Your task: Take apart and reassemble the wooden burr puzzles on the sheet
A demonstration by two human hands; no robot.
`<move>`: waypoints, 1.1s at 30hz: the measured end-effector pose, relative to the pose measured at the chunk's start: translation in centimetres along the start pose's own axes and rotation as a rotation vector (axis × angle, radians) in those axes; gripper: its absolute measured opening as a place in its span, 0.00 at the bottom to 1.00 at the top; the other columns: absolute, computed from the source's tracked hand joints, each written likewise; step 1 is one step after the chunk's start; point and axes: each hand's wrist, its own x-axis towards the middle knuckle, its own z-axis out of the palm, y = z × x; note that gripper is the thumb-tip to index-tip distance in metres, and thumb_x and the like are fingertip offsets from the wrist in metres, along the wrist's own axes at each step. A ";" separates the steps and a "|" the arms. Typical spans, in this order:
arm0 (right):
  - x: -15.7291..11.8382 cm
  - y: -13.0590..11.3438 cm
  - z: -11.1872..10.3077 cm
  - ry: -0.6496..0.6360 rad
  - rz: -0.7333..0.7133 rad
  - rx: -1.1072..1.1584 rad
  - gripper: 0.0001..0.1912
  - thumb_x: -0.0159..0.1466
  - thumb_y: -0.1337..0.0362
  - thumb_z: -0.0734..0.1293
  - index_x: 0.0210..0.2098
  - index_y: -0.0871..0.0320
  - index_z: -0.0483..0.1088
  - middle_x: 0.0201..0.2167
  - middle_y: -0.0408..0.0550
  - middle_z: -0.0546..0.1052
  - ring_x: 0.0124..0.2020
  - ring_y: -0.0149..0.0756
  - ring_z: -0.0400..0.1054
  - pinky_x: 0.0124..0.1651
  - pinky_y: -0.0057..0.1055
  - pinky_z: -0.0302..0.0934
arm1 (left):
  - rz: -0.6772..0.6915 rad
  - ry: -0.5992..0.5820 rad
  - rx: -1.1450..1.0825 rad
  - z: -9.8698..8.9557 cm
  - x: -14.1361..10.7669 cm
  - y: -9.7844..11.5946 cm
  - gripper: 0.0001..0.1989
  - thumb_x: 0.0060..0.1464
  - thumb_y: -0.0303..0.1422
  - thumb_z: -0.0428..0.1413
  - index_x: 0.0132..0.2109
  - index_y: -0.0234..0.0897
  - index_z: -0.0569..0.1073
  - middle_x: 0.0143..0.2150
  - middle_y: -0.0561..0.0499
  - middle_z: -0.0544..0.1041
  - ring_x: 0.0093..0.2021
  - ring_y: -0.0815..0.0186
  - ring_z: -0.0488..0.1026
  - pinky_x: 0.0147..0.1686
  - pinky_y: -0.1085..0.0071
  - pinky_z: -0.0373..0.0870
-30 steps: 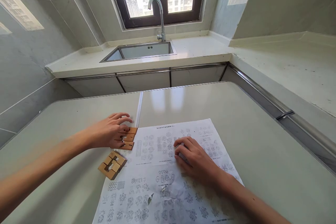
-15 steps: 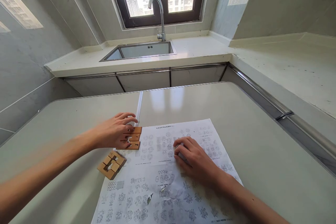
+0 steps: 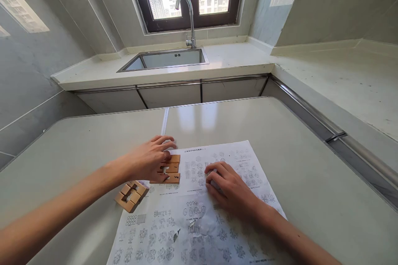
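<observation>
My left hand [image 3: 155,158] spans a row of three flat, notched wooden puzzle pieces [image 3: 174,168], thumb on the nearest piece and fingers at the far one. Dark marks show on their right ends; their left parts are hidden under the hand. The row lies on the upper left of a printed paper sheet [image 3: 186,198]. Below my left wrist, a block of assembled wooden pieces [image 3: 132,196] with a gap in its middle sits at the sheet's left edge. My right hand [image 3: 226,184] rests on the sheet's right part, fingers loosely bent and apart, with nothing visible in it.
The sheet, torn in small spots and covered with line diagrams, lies on a pale table [image 3: 311,174] with a seam strip [image 3: 165,121]. Beyond the table are a counter [image 3: 233,56], a sink [image 3: 168,59] and a faucet [image 3: 192,20] below a window.
My left hand has slid the row of notched wooden pieces to the right and slightly nearer across the sheet. My right hand and the assembled block have stayed in place.
</observation>
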 end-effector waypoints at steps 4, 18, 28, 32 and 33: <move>0.1 -0.2 -0.1 0.002 0.000 0.012 0.07 0.73 0.72 0.64 0.41 0.53 0.67 0.51 0.53 0.76 0.54 0.46 0.70 0.55 0.47 0.72 | -0.018 -0.006 -0.015 0.1 0.9 1.5 0.07 0.49 0.37 0.67 0.33 0.38 0.81 0.60 0.43 0.79 0.69 0.44 0.66 0.66 0.53 0.66; -0.1 -0.3 -0.4 0.008 0.045 0.028 0.18 0.69 0.69 0.70 0.56 0.51 0.64 0.55 0.56 0.74 0.55 0.52 0.70 0.56 0.53 0.72 | -0.125 0.148 -0.166 1.8 4.6 8.2 0.15 0.57 0.44 0.67 0.31 0.38 0.77 0.59 0.36 0.79 0.65 0.41 0.70 0.61 0.50 0.69; -0.2 0.4 -0.7 -0.008 0.067 -0.041 0.26 0.60 0.65 0.81 0.50 0.52 0.65 0.51 0.54 0.75 0.51 0.52 0.72 0.51 0.49 0.73 | -0.454 0.425 -0.459 6.0 2.0 9.8 0.09 0.71 0.38 0.53 0.53 0.40 0.70 0.50 0.42 0.79 0.46 0.51 0.76 0.47 0.53 0.74; -0.3 0.8 -0.7 -0.037 0.050 -0.098 0.24 0.59 0.63 0.82 0.44 0.53 0.66 0.45 0.52 0.77 0.45 0.50 0.72 0.47 0.47 0.71 | -0.500 0.455 -0.469 6.9 1.6 9.9 0.10 0.70 0.37 0.52 0.53 0.39 0.71 0.51 0.41 0.78 0.48 0.50 0.75 0.49 0.50 0.73; -0.3 1.0 -0.7 -0.046 0.040 -0.101 0.24 0.59 0.63 0.83 0.43 0.53 0.66 0.44 0.51 0.77 0.44 0.50 0.71 0.47 0.47 0.71 | -0.504 0.458 -0.471 7.0 1.7 9.9 0.10 0.70 0.37 0.53 0.52 0.39 0.72 0.50 0.41 0.78 0.48 0.50 0.75 0.49 0.51 0.73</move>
